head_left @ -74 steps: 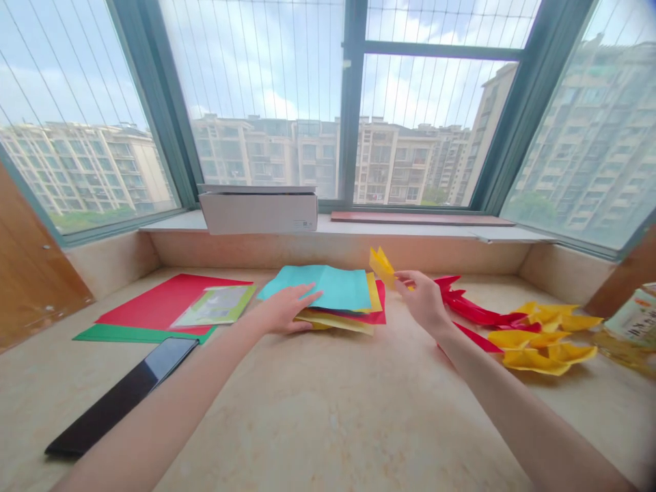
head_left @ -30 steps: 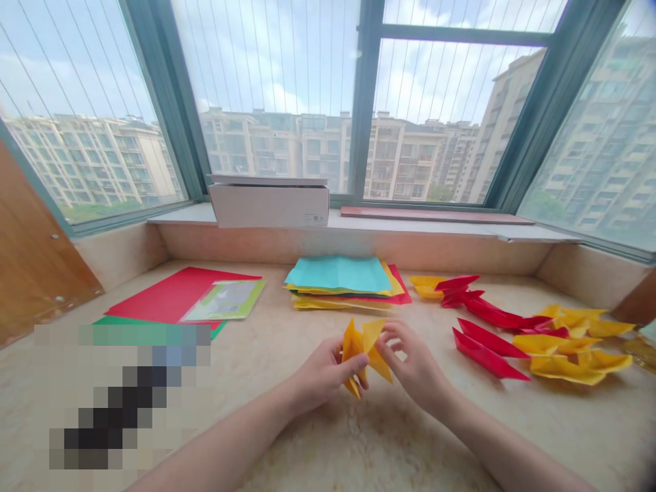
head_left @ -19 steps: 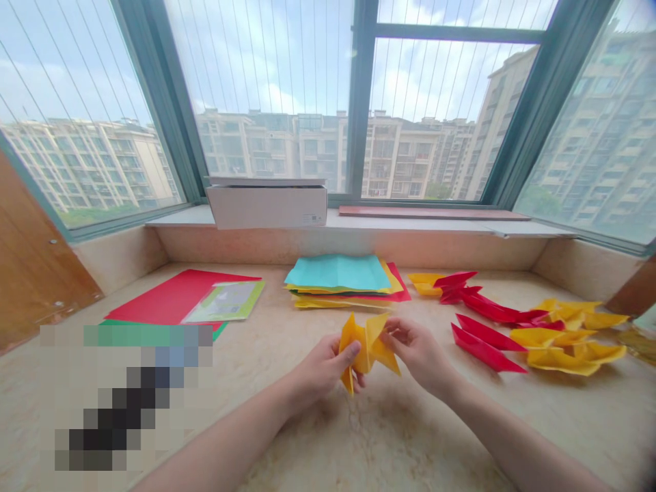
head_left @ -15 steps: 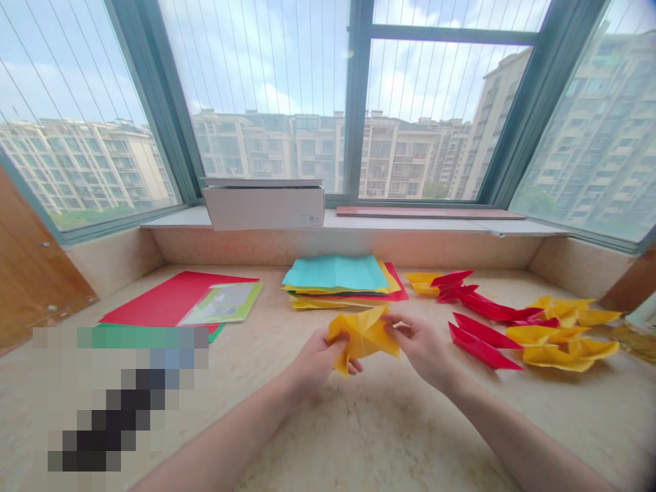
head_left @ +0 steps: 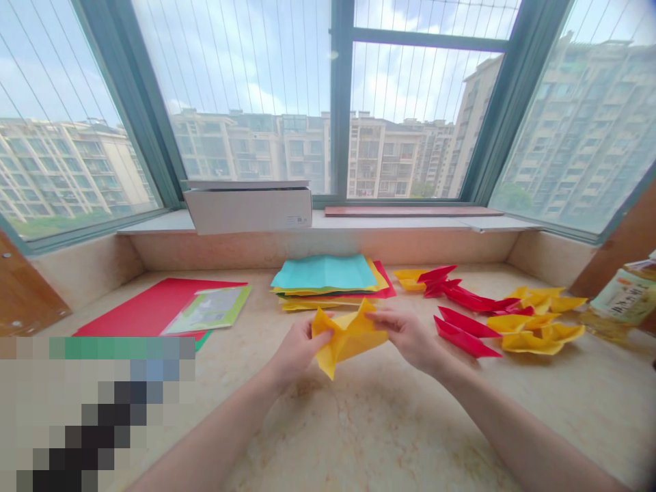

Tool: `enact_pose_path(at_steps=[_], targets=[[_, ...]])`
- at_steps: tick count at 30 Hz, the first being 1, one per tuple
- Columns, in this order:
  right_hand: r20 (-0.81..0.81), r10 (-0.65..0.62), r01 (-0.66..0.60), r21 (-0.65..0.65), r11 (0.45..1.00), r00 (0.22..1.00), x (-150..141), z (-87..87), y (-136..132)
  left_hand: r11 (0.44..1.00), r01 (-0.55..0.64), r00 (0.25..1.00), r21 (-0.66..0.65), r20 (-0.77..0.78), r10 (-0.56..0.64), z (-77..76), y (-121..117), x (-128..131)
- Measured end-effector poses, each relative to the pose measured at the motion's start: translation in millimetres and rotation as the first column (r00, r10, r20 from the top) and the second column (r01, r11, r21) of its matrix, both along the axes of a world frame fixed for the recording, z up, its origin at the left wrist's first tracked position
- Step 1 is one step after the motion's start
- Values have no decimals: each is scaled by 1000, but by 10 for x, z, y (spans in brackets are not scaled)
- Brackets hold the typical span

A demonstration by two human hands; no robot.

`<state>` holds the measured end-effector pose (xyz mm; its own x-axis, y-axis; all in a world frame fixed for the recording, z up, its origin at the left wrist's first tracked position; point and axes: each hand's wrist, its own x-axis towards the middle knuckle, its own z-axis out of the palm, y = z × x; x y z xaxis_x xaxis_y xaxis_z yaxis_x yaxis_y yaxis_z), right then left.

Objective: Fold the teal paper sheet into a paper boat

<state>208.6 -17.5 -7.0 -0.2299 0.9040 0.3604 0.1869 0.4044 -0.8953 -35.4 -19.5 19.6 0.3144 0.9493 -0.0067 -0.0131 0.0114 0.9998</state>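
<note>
A folded yellow paper [head_left: 348,338] is held up between both hands over the counter, with points sticking out at its top and lower left. My left hand [head_left: 302,345] is closed on its left side, the thumb lying over the front of the paper. My right hand [head_left: 404,335] pinches the upper right part between thumb and fingers. Just behind the held paper lies a stack of coloured sheets [head_left: 325,273], light blue on top. To the right are folded red paper boats [head_left: 464,331] and folded yellow paper pieces [head_left: 536,335].
On the left lie red sheets [head_left: 138,307] with a clear packet [head_left: 212,309] on top. A white box [head_left: 249,210] stands on the sill, beside a long reddish board [head_left: 410,212]. A bottle of yellowish liquid [head_left: 622,297] is at the right edge. The lower left is pixelated.
The yellow paper has turned and opened out between my hands, its left point now hanging lower left. My view has swung slightly right, bringing the bottle further into sight.
</note>
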Motion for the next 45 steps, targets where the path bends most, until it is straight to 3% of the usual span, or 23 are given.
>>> enact_pose_path(at_steps=[3,5,10,14,18,21,25,28,30,34,39,42,45], targets=[[130,32,-37,40,999,991,-25,40,-65,998,12,999,66,-46,-9,0,74,-65],[155,83,-84,-4,996,984,-46,96,-128,996,22,997,88,-73,-15,-3,110,-92],[191,273,-212,-288,934,943,-84,221,-285,997,-45,994,55,107,39,-22,101,-74],[36,349,-302,-425,853,936,-137,254,-358,998,-64,971,-8,231,65,-1,58,-33],[-146,256,-294,-430,854,956,-140,250,-313,997,-45,956,-61,288,61,31,67,-31],[-192,53,-122,-368,922,980,-64,218,-192,996,-45,979,-74,193,58,40,80,-63],[-180,-187,149,-203,968,966,17,168,-56,988,149,987,-42,-58,-152,40,29,-83],[-171,-224,214,-78,974,959,-7,154,-51,956,280,944,-82,-157,-290,37,-45,-52],[-155,-255,249,-62,967,954,-36,163,-79,935,339,920,-100,-172,-352,36,-83,-23],[-230,-202,166,-166,972,952,-39,209,-116,932,361,920,-37,-151,-363,36,-95,12],[-517,-212,-21,-408,913,830,9,275,-109,923,384,910,-33,-154,-384,27,-41,-20],[-603,-203,-112,-442,890,771,-5,328,-131,894,445,881,-43,-158,-446,58,-30,-52],[-627,-197,-100,-405,909,754,-41,362,-161,887,458,874,-60,-153,-462,131,-67,-52]])
